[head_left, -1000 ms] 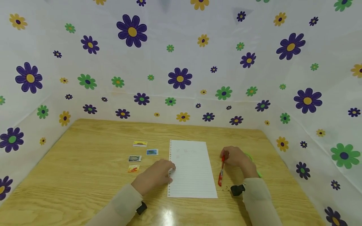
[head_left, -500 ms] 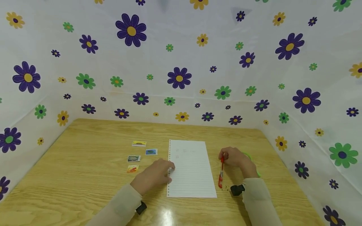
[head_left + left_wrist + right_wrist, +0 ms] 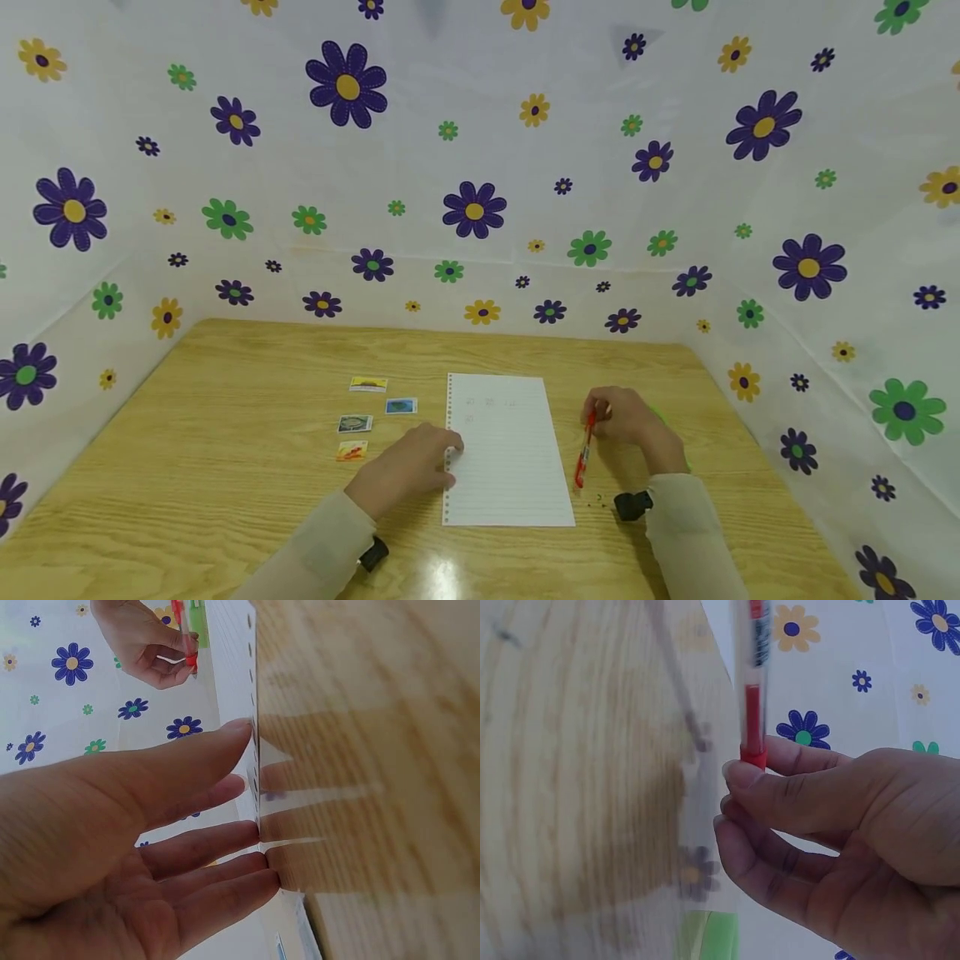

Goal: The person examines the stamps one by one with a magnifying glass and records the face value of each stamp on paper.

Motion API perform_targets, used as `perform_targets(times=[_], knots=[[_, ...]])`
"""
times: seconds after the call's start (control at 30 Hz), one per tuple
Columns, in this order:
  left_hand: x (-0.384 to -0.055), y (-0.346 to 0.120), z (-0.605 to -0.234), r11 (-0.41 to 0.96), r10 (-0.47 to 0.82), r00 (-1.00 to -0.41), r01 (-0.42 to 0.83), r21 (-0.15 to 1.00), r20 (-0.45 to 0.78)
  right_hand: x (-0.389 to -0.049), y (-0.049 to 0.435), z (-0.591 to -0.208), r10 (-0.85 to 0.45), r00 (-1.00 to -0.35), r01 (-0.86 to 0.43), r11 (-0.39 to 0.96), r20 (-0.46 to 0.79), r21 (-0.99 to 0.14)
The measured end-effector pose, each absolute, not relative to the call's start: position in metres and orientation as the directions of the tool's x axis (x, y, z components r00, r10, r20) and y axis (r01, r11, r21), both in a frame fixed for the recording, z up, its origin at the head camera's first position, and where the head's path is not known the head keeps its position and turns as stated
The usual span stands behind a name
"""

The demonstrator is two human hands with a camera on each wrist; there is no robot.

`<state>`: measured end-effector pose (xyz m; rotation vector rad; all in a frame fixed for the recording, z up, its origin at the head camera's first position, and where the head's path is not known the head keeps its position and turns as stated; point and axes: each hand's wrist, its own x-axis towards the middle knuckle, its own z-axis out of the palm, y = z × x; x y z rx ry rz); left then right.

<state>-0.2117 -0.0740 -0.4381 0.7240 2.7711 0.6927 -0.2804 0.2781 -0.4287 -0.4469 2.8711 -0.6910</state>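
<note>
A lined sheet of paper [image 3: 510, 467], with punched holes down its left side and faint marks near the top, lies on the wooden table. My left hand [image 3: 412, 467] rests at its left edge, fingertips on the holes; the left wrist view shows those fingers [image 3: 217, 889] fairly straight. To the right of the sheet, my right hand [image 3: 622, 417] pinches a red pen [image 3: 584, 452] between thumb and fingers. The right wrist view shows the clear barrel [image 3: 754, 675] with red inside, gripped at its red end. The pen's other end points toward me, just above the table.
Several small picture cards, a yellow one [image 3: 368, 384] farthest back and an orange one [image 3: 352, 451] nearest, lie left of the sheet. A green object [image 3: 688, 458] is mostly hidden behind the right wrist. Small dark crumbs [image 3: 598, 502] lie near the pen. Flower-printed sheeting [image 3: 420, 175] walls the table.
The pen's near end has lifted slightly away from me and to the left, as the right hand tilts it. The left hand and the paper keep their places.
</note>
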Motion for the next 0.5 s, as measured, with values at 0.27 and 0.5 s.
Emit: perform_targets(times=[0.27,0.5], knots=[[-0.2133,-0.0732,-0.4392,0.767,0.505,-0.861,0.416,0.489,-0.058,-0.2812,0.2788,-0.4244,-0.348,-0.937,-0.269,0.777,-0.033,-0.569],[-0.2128,-0.0728,-0.4393,0.765,0.504,-0.862,0.419,0.489,-0.05,-0.2812,0.2771,-0.4226,-0.384,-0.923,-0.278,0.703,-0.02,-0.655]])
